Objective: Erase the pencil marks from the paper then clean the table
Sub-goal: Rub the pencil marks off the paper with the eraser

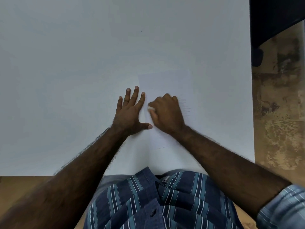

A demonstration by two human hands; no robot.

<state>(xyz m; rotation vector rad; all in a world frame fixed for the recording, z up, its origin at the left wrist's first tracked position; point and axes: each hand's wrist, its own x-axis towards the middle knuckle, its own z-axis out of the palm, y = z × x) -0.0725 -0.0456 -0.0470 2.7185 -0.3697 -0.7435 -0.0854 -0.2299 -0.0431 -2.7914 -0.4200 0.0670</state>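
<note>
**One sheet, two hands on it**

One sheet of white paper point(166, 83) lies flat on the white table point(66, 63), close to the near edge and a little right of the middle. Faint grey pencil marks point(185, 104) show on the sheet just right of the right hand. The right hand point(166, 113) is curled over the paper, its fingers pinching a small white eraser point(151, 108) of which only a corner peeks out at the left side of the fist, down on the sheet. The left hand point(130, 111) lies flat with fingers straight and spread, grasping nothing; it presses on the left edge of the paper, thumb reaching toward the right hand. Both forearms are bare. Below them is a blue striped shirt point(165, 200). To the right of the table is a mottled brown floor point(279, 113), and a dark piece of furniture point(277, 17) fills the far right corner.
</note>
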